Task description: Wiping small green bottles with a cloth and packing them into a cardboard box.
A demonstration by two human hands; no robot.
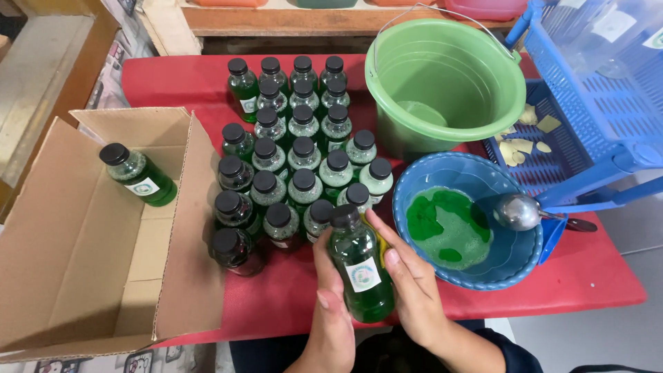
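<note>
Holding a green bottle (360, 266) with a black cap and a round label, both hands close around it at the near edge of the red table (594, 273). The left hand (333, 319) grips its left side, thumb along the glass; the right hand (414, 290) wraps its right side. Just beyond stands a cluster of capped bottles (297, 152). At left, an open cardboard box (90, 276) contains one bottle (138, 175). At right sit a blue basin (469, 228) with green liquid, a metal ladle (521, 211), and farther off a green bucket (445, 79).
</note>
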